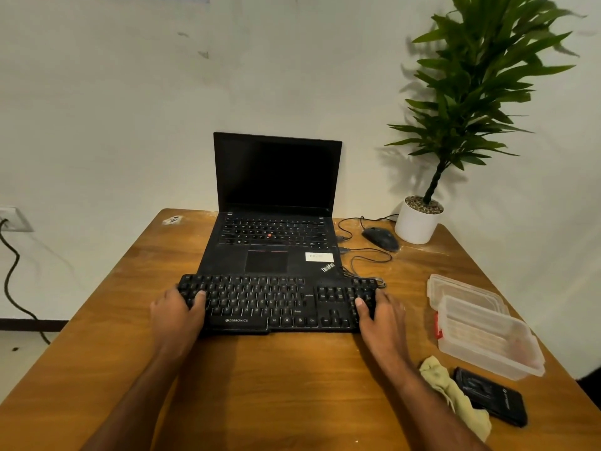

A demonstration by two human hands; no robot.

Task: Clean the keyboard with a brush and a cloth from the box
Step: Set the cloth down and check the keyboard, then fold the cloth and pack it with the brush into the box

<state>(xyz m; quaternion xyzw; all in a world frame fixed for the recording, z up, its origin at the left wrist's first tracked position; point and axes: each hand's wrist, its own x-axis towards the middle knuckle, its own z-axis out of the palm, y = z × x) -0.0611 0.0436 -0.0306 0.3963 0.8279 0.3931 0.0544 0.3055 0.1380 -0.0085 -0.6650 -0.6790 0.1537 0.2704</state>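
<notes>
No brush can be made out; the clear plastic box (487,333) to the right of the hands looks hazy, its contents unclear, its lid (461,289) lying behind it. The black corded keyboard (276,304) lies on the wooden tabletop (292,379) with its long axis running left to right between the hands, "ZEBRONICS" on its front edge. The left hand (177,315) grips its left end, the right hand (379,315) its right end — thumbs on the keys. A crumpled yellow cloth (455,393) lies beside the right forearm. Beyond the hands — an open black laptop (276,203) marked "ThinkPad".
</notes>
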